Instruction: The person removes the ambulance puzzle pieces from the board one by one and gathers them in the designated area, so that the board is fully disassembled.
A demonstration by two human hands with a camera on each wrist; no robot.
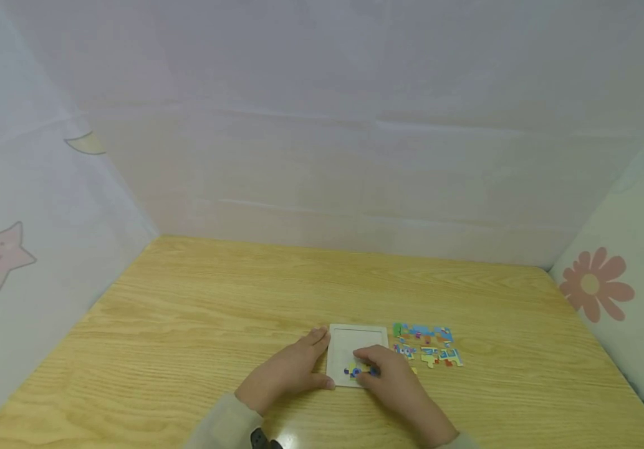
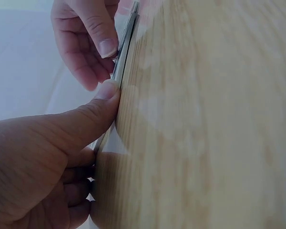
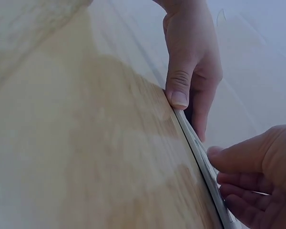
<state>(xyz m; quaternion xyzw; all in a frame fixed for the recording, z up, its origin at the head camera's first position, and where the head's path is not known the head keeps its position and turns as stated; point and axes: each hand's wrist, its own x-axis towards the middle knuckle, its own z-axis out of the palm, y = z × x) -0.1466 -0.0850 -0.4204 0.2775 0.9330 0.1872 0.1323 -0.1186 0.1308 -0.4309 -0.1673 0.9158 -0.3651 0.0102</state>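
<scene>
A pale square puzzle tray [image 1: 350, 340] lies on the table. My left hand [image 1: 293, 371] rests along its left side, fingers at the far left edge and thumb on the near left corner. Over the tray's near right part is my right hand [image 1: 391, 377], its thumb and fingers curled around a blue and yellow jigsaw piece [image 1: 374, 370] that they partly cover. Beside the thumb, yellow and purple jigsaw pieces [image 1: 353, 371] lie in the tray. Both wrist views show the tray edge-on, with the left hand [image 2: 52, 138] and right hand [image 3: 262, 167] at its rim; the pieces are hard to make out there.
Right of the tray, joined and loose jigsaw pieces [image 1: 422, 333] lie in a colourful group, with a few nearer pieces [image 1: 442, 357] below them. The wooden table [image 1: 198, 312] is bordered by pale cloth walls [image 1: 327, 174] at the back and sides.
</scene>
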